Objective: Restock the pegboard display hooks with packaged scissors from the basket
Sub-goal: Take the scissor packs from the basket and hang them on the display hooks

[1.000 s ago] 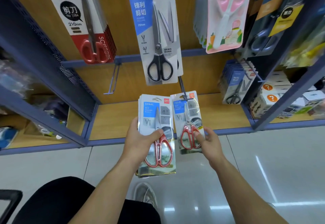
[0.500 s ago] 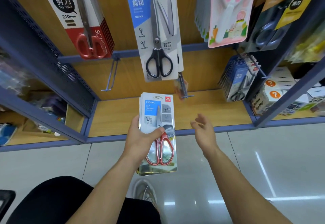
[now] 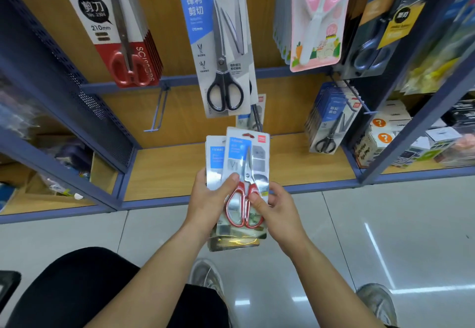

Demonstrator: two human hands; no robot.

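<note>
Both hands are up in front of the display. The left hand (image 3: 205,201) grips a stack of packaged scissors (image 3: 215,160), thumb laid across the front and fingers wrapped behind. The right hand (image 3: 280,212) pinches the front pack (image 3: 241,152) at its lower right edge, thumb pressed on the red handle loop and fingers tucked behind the card. That front pack sits askew, shifted right of the others. One more card shows at the top left of the stack, and further edges peek out at the bottom, so that's two packs for certain and I cannot tell the full number. The stack hovers near the front lip of the wooden shelf (image 3: 169,173).

Just beyond it, one matching pack (image 3: 259,106) hangs half hidden behind the black-handled scissors pack (image 3: 223,44). Far left, a row of red-handled packs (image 3: 113,32), too tightly layered to count, with one wire hook (image 3: 158,111) jutting out below. To the right hangs the pink scissors pack (image 3: 318,19) with more behind it, and lower right is a bunch of blue packs (image 3: 331,119).
</note>
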